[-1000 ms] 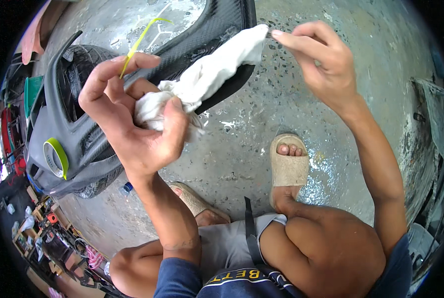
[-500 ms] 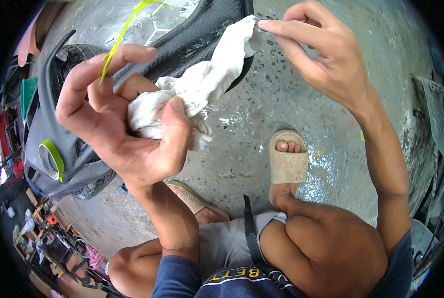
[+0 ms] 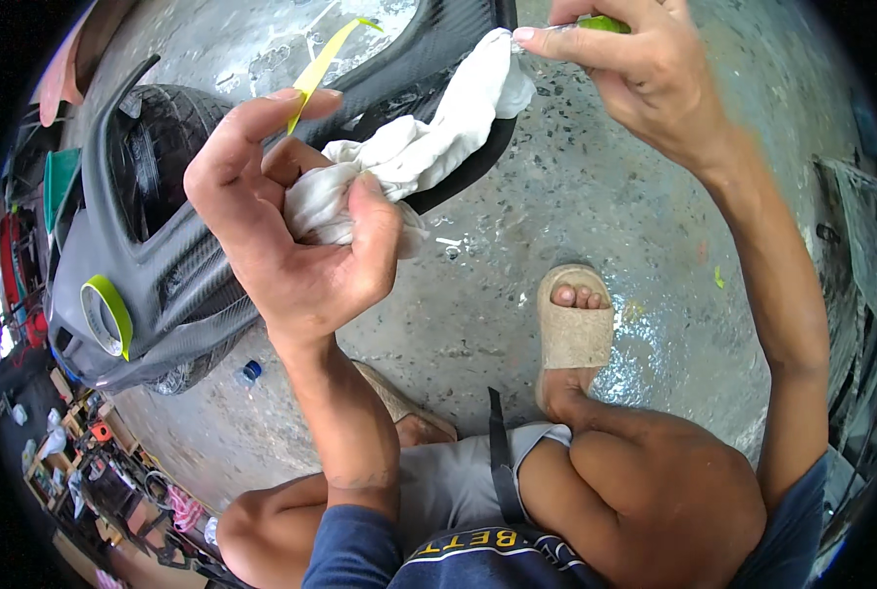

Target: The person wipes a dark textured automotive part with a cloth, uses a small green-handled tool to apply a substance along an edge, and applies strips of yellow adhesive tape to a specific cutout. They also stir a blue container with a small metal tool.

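The largest thing is the grey floor (image 3: 478,314), which has shiny patches. At the left there extends a dark shell (image 3: 95,245) with a woven pattern, and a black tyre (image 3: 193,128) is visible beside its curved edge. The two hands are raised and well apart from each other. The left hand (image 3: 306,260) is clamped on the crumpled end of a white cloth (image 3: 458,118), with the thumb pressing it. The cloth reaches in front of the shell towards the right hand (image 3: 655,79), whose fingertips are at its narrow tip; I cannot tell if they grip it. On the shell rests a yellow-green tape roll (image 3: 119,309). Smallest, one yellow-green strip (image 3: 323,64) stands up at the left fingertips, its top bent
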`<state>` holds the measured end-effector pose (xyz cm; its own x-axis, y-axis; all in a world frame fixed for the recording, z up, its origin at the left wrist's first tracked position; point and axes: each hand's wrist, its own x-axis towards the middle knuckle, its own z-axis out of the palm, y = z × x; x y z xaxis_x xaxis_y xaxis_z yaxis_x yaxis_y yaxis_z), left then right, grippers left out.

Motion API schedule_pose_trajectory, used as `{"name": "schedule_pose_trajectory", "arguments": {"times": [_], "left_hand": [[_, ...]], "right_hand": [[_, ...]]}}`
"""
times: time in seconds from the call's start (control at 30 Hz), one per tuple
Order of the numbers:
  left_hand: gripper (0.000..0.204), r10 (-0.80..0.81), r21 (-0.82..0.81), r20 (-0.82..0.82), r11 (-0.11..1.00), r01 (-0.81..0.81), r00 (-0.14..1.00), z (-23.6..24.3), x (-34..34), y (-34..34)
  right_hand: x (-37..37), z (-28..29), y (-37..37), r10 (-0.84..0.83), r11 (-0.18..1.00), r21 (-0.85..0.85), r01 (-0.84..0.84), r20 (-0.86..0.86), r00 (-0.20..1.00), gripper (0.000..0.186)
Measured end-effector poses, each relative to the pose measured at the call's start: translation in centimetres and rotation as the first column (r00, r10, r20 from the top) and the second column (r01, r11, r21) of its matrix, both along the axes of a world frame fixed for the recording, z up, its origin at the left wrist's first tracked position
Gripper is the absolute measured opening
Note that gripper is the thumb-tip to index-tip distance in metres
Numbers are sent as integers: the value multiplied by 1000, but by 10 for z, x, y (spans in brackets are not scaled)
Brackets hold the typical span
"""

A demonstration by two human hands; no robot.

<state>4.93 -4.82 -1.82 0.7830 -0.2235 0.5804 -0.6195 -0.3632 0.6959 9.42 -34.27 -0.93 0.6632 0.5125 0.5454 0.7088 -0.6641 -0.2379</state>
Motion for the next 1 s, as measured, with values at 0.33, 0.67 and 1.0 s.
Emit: {"name": "schedule_pose_trajectory", "arguments": {"times": [0.33,0.67,1.0], "left_hand": [[63,7,113,-111,994,5,994,10,0,-6],[65,0,153,-99,988,15,995,11,0,-14],[54,42,253,9,967,-43,999,34,11,-3]], "right_hand": [[-38,-35,14,-116,930,304,207,-292,949,29],[-56,-19,22,-137,924,282,260,-391,910,29],[-53,4,48,-172,881,322,346,-463,869,12]]}}
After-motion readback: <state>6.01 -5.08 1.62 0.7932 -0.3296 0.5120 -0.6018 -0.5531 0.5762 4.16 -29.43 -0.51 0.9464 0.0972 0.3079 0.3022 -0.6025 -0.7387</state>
